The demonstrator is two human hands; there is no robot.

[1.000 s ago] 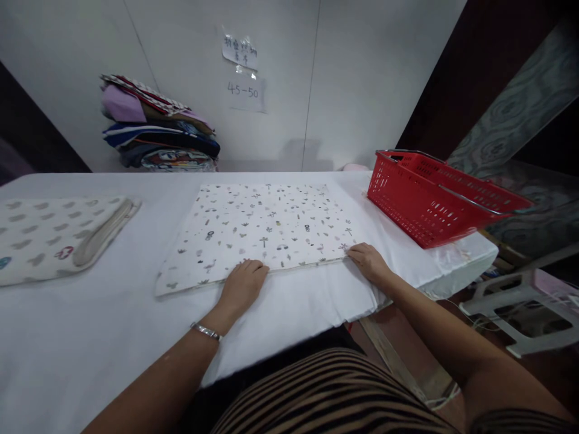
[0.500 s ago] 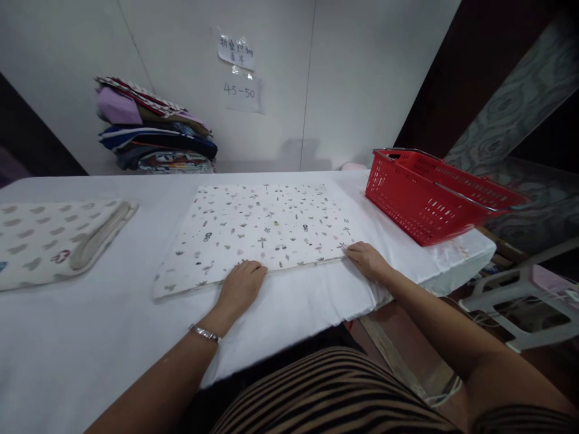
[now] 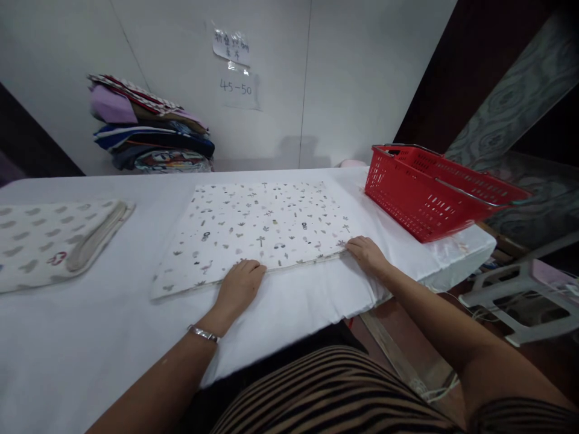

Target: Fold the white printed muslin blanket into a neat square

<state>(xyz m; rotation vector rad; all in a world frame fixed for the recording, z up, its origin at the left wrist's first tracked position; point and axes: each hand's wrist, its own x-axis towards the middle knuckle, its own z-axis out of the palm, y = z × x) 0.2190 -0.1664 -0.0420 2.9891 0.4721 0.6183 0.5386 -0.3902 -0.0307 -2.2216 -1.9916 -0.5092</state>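
Note:
A white cloth with small printed figures [image 3: 262, 226] lies flat in the middle of the white-covered table [image 3: 90, 337]. My left hand [image 3: 239, 284] rests on the cloth's near edge, fingers curled down onto the hem; a metal bracelet circles that wrist. At the cloth's near right corner sits my right hand [image 3: 366, 253], its fingers bent and pressed on the fabric edge. Both hands touch the cloth where it meets the table.
A red plastic basket [image 3: 420, 193] stands at the table's right end. Another folded patterned cloth [image 3: 49, 238] lies at the left. A stack of folded fabrics [image 3: 149, 135] leans by the wall. A white stool [image 3: 520, 295] is on the floor to the right.
The view has drifted slightly; both hands stay on the cloth's near edge, almost unmoved.

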